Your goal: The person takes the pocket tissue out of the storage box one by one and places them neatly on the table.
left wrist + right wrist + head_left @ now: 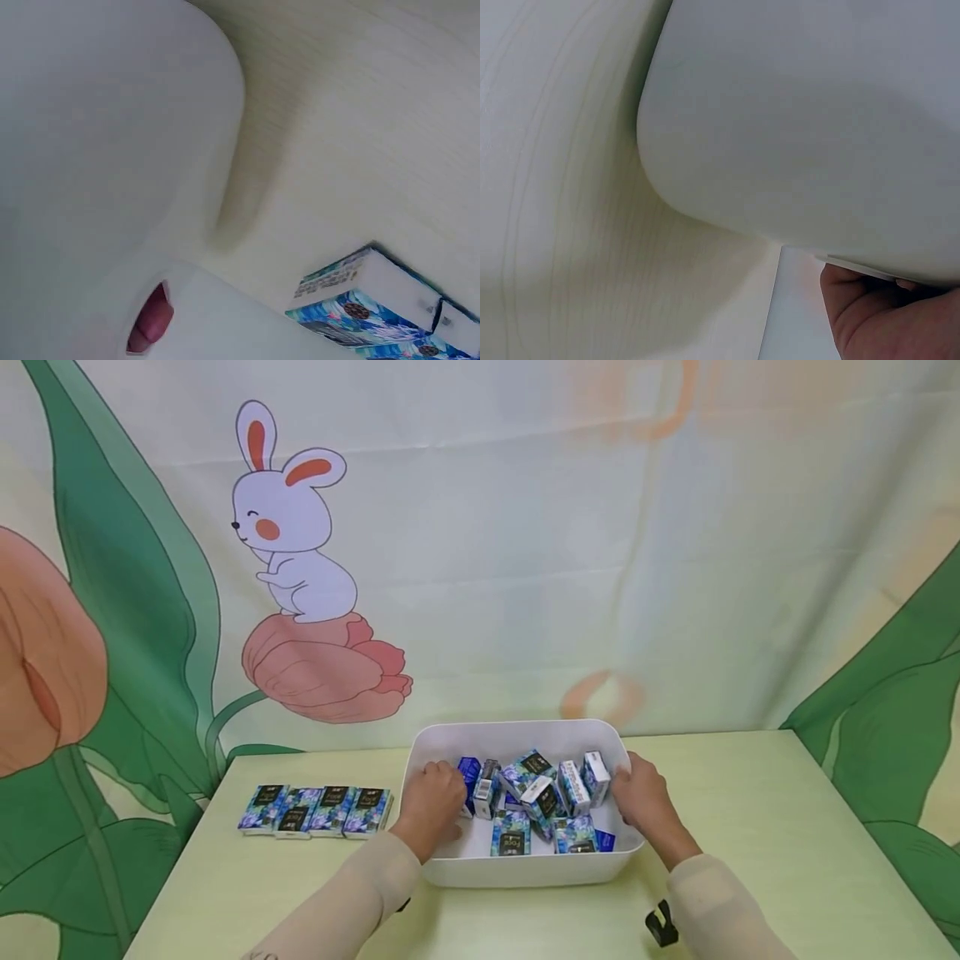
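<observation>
A white plastic bin (525, 872) holds several small blue floral boxes (512, 833), some upright and some tipped over one another. My left hand (433, 797) reaches over the bin's left side, fingers bent down beside a dark blue box (469, 770); what lies under the fingers is hidden. In the left wrist view a bit of finger (153, 321) shows through a slot in the bin's wall (112, 150). With my right hand (645, 800) I grip the bin's right rim; the right wrist view shows the curled fingers (844, 289) at that edge.
Left of the bin, a row of several matching boxes (333, 810) lies on the pale yellow-green table (787, 827). A black looped object (662, 925) sits by the right sleeve. Behind the table hangs a backdrop (487, 568) printed with a rabbit and flowers.
</observation>
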`<state>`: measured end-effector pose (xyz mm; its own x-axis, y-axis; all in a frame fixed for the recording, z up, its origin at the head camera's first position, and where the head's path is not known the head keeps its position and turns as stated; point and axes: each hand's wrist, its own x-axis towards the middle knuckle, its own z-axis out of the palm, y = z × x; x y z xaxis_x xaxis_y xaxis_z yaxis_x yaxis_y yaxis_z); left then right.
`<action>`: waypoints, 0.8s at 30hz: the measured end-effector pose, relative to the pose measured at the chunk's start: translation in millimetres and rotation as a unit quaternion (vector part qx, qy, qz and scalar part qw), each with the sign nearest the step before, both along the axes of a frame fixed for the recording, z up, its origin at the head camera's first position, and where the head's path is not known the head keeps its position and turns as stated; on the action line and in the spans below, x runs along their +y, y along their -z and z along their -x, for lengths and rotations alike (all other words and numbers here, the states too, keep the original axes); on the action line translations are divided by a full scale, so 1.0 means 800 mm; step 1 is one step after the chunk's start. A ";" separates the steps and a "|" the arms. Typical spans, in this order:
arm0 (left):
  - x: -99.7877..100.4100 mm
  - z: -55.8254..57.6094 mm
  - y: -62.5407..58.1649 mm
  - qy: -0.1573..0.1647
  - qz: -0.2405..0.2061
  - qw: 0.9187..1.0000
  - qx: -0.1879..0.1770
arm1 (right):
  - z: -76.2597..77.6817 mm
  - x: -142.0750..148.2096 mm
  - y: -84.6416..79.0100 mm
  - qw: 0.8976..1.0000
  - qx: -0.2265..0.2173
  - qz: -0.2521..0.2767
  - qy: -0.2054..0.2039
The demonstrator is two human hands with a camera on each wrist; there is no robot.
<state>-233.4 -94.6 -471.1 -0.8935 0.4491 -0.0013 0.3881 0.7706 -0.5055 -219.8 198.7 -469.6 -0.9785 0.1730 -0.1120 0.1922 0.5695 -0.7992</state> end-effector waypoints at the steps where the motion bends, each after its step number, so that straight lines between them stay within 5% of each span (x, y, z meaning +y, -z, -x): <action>1: 0.001 0.001 0.001 -0.003 -0.013 1.000 -0.008 | 0.000 0.001 0.001 1.000 -0.001 0.001 0.001; 9: 0.003 0.002 0.004 -0.042 -0.098 0.989 -0.101 | -0.002 0.000 -0.001 1.000 0.002 -0.001 -0.001; 14: 0.002 -0.004 -0.009 -0.052 -0.167 0.978 -0.115 | 0.001 -0.002 -0.001 1.000 0.008 0.001 -0.003; 17: 0.000 -0.015 -0.027 -0.032 -0.237 0.967 -0.092 | 0.002 -0.003 -0.001 1.000 0.007 0.000 -0.003; 21: -0.014 -0.033 -0.069 -0.008 -0.327 0.943 -0.065 | 0.001 -0.001 -0.004 1.000 0.005 -0.005 -0.001; 24: -0.042 -0.046 -0.102 -0.044 -0.391 0.917 -0.060 | -0.001 -0.002 -0.004 1.000 0.001 -0.004 0.000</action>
<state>-196.2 -127.9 -389.4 -0.9408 0.2810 0.1896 0.3239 0.9101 0.2585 -218.8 197.3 -466.6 -0.9786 0.1743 -0.1097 0.1916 0.5753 -0.7952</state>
